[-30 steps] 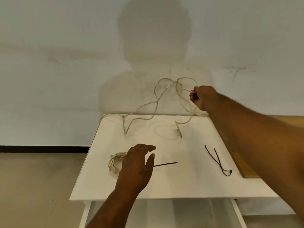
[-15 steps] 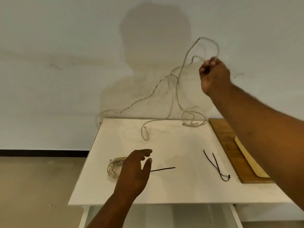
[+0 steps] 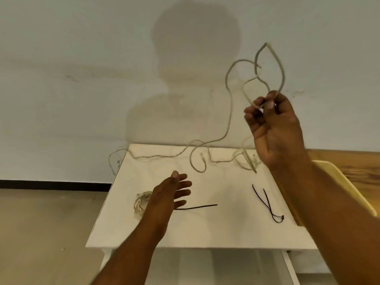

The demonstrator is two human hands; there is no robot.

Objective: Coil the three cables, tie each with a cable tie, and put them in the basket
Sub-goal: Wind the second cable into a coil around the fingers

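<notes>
loose cable raised in right hand over white table

right hand [image 3: 274, 128] pinches a pale, thin, kinked cable [image 3: 228, 112] between thumb and fingers, loops standing above the fist, the rest trailing down onto the matte white table [image 3: 205, 229]. left hand [image 3: 168, 197] spread, fingers apart, holding nothing, hovering over a coiled cable [image 3: 140, 203] bundle with a dark tie [image 3: 197, 207] jutting out. two thin black ties [image 3: 267, 202] lie crossed nearer the right edge.

A white table [image 3: 205, 233] carries a coiled cable [image 3: 140, 203] at nine o'clock, one black tie [image 3: 197, 207] at centre, two crossed ties [image 3: 267, 204] at three o'clock, and loose cable [image 3: 197, 161] sprawling at twelve.
</notes>
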